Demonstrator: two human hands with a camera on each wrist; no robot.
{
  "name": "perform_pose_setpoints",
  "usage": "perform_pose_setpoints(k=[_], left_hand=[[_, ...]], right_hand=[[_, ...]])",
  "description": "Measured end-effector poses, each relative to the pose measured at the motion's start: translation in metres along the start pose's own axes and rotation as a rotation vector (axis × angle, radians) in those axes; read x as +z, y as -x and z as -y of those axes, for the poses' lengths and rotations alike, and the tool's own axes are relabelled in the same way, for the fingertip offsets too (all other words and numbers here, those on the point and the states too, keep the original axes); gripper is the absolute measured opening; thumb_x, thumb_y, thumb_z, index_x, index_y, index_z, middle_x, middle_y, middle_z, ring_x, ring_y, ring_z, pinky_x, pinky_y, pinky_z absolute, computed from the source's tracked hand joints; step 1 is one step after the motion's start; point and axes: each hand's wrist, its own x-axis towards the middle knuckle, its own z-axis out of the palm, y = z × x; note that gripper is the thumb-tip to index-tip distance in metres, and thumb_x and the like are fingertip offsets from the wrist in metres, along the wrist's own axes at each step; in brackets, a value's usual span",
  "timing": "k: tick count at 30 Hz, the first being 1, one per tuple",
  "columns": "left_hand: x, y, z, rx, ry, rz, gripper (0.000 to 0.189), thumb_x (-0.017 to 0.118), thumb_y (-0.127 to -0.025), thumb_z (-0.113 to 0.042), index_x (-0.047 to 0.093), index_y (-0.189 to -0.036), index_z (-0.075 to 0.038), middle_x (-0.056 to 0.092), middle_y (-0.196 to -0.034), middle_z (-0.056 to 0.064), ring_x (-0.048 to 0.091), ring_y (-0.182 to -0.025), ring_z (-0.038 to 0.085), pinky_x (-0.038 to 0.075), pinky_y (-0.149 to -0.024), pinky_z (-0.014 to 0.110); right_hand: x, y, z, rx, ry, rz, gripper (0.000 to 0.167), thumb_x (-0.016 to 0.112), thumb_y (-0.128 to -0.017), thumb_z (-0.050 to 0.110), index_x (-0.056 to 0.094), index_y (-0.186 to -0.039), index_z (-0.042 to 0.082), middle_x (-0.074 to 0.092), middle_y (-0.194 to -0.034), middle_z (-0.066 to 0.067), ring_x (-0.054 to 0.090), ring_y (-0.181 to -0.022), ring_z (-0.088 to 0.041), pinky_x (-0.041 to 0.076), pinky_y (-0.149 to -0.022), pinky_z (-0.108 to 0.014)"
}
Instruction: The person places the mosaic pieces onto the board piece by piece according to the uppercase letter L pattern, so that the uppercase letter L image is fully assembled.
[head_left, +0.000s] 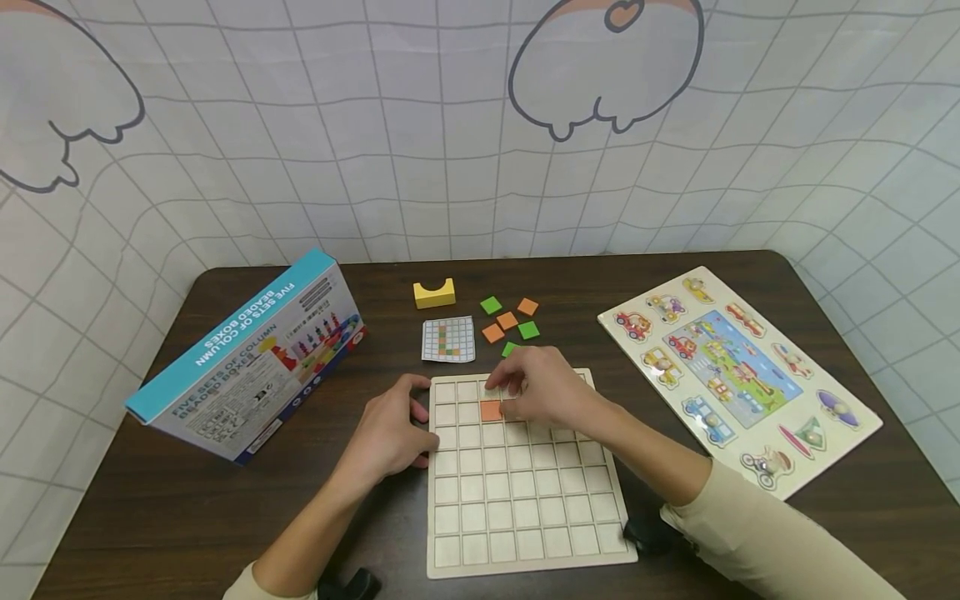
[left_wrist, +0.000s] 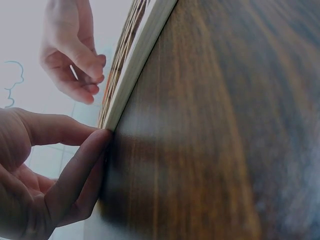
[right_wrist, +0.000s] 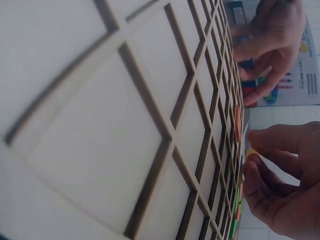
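A pale grid board (head_left: pixel 517 562) with raised wooden lines lies on the dark table. One orange square tile (head_left: pixel 491 411) sits in a cell of its second row from the top, also seen edge-on in the right wrist view. My left hand (head_left: pixel 386 429) grips the board's left edge, its thumb and fingertip meeting at the rim in the left wrist view. Over the upper rows hovers my right hand (head_left: pixel 543 387), just right of the orange tile. Its fingers (right_wrist: pixel 270 145) are loosely bent, and no tile shows between them. Cells under this hand are hidden.
Beyond the board lie loose green tiles (head_left: pixel 528 330) and orange tiles (head_left: pixel 507 321), a printed pattern card (head_left: pixel 448 339) and a yellow arch block (head_left: pixel 434 294). A blue-and-white box (head_left: pixel 255 358) stands left; a picture puzzle board (head_left: pixel 738 383) lies right.
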Motion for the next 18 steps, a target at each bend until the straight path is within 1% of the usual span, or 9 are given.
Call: perform_pose_setpoints(k=[3,9,13,18], left_hand=[[0.000,0.000,0.000,0.001,0.001,-0.001,0.076,0.080,-0.078,0.007,0.049,-0.146,-0.008,0.057,-0.105,0.015,0.065,-0.063,0.022,0.062,-0.050,0.032],[0.001,0.000,0.002,0.023,0.020,-0.007,0.076,0.078,-0.078,0.010,0.049,-0.146,-0.007,0.057,-0.104,0.016,0.065,-0.062,0.021,0.062,-0.049,0.032],[0.001,0.000,0.002,0.025,0.022,-0.009,0.076,0.078,-0.078,0.010,0.049,-0.146,-0.007,0.058,-0.104,0.016,0.065,-0.062,0.021,0.062,-0.049,0.031],[0.002,0.000,0.002,0.022,0.021,-0.010,0.076,0.078,-0.078,0.010,0.049,-0.146,-0.007,0.057,-0.104,0.016,0.065,-0.062,0.021,0.062,-0.050,0.031]], right_hand=[[-0.004,-0.002,-0.003,0.003,0.005,-0.016,0.020,0.081,-0.082,0.006,0.082,-0.100,0.014,0.073,-0.088,0.002,0.062,-0.081,-0.012,0.052,-0.069,-0.026],[-0.014,-0.005,-0.008,0.062,-0.014,-0.041,0.021,0.079,-0.083,0.005,0.081,-0.102,0.014,0.069,-0.082,0.006,0.061,-0.080,-0.012,0.052,-0.076,-0.030],[-0.019,-0.009,-0.014,0.093,-0.023,-0.063,0.021,0.080,-0.084,0.005,0.080,-0.103,0.013,0.070,-0.085,0.003,0.062,-0.081,-0.012,0.053,-0.080,-0.032],[-0.023,-0.015,-0.024,0.110,-0.022,-0.103,0.022,0.081,-0.083,0.004,0.079,-0.104,0.010,0.072,-0.089,-0.002,0.063,-0.083,-0.013,0.055,-0.081,-0.031]])
